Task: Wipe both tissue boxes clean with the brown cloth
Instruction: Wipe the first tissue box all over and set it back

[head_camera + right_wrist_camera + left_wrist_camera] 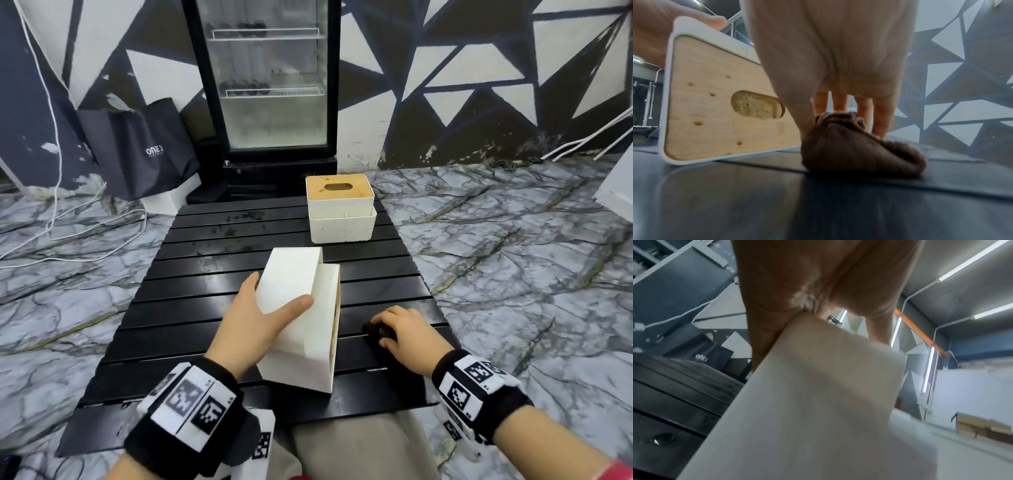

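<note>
Left hand [255,317] gripped the near box [301,329], tipped on its side. Right hand [406,334] clutched the cloth [857,151] on the table [191,308] (wiping not begun); next, lift cloth onto box.

Near box [301,322] on its side on table [191,308], under left hand [253,322], lid [719,104] facing right hand [407,334]. Cloth [378,334] on table under right hand, just right of near box, apart from it. Far box [339,209] upright, well beyond both hands, at table's far edge. Fridge [263,82] behind table; bag [144,147] far left of it, on floor.
</note>
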Motion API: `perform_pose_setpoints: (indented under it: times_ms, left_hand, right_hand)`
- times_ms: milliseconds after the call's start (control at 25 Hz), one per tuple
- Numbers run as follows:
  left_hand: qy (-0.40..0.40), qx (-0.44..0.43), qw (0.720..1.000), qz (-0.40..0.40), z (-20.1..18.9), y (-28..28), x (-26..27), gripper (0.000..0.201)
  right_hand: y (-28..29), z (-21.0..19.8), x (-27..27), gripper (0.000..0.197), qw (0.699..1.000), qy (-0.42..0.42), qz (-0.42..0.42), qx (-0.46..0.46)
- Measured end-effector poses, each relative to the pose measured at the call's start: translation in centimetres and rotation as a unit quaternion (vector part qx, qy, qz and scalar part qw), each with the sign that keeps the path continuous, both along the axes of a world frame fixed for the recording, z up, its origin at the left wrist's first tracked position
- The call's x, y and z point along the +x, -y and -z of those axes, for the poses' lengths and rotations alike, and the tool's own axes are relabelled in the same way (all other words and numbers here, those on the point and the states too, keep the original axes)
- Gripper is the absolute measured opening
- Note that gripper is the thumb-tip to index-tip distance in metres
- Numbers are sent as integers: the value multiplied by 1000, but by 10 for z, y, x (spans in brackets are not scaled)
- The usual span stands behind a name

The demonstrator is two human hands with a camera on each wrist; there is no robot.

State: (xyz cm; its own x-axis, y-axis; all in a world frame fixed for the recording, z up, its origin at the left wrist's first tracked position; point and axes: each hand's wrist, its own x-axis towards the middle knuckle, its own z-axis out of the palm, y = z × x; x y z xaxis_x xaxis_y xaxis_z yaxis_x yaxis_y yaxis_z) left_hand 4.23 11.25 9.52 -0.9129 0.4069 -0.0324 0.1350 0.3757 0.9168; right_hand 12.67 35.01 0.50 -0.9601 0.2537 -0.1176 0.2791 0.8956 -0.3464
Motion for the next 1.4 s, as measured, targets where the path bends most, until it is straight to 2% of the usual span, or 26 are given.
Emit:
perform_pose_setpoints:
  times_ms: [40, 120, 200, 280, 400, 520, 640, 720, 760, 800, 920, 1120, 1200, 1320, 1400]
  left_hand:
    - [22, 12, 1000, 10, -3, 3, -2, 48]
    - [22, 0, 999, 30, -8, 9, -14, 49]
    - [-27, -47, 997, 52, -14, 10, -36, 48]
    - [-78, -104, 988, 88, -15, 7, -58, 46]
    - [-118, -157, 972, 126, -7, 7, -80, 46]
    - [-144, -190, 961, 136, 1, 13, -88, 49]
    - [-176, -184, 959, 125, 7, 28, -86, 55]
    - [-202, -135, 968, 69, 12, 37, -79, 35]
    - [-205, -91, 974, 31, 13, 39, -75, 19]
    - [-187, -52, 981, -6, 13, 40, -72, 13]
    - [-96, 1, 994, -55, 17, 40, -73, 21]
    - [-10, 57, 998, -27, 21, 51, -76, 44]
    - [10, 72, 997, -1, 19, 55, -73, 54]
    - [14, 45, 998, 51, 14, 67, -69, 72]
    - [17, 12, 994, 104, 13, 79, -67, 99]
  right_hand:
    - [1, -5, 2, 38, 1000, -7, -2, 6]
    - [9, -22, 6, 35, 994, -104, -11, -27]
    - [32, -48, 12, 29, 965, -236, -44, -102]
    - [61, -68, 15, 28, 939, -296, -107, -136]
    - [89, -67, 15, 29, 934, -295, -169, -113]
    - [88, -61, 15, 33, 947, -273, -149, -78]
    - [75, -63, 16, 35, 953, -276, -104, -69]
    - [65, -65, 14, 37, 956, -274, -72, -75]
    - [61, -66, 12, 37, 957, -268, -55, -92]
    - [59, -68, 8, 36, 957, -259, -39, -121]
    - [63, -72, -8, 32, 949, -243, -3, -200]
    - [76, -77, -19, 35, 933, -246, 24, -260]
    - [75, -81, -17, 38, 928, -239, 40, -282]
    - [73, -83, -12, 53, 929, -199, 43, -308]
    - [71, -83, -7, 67, 933, -162, 34, -321]
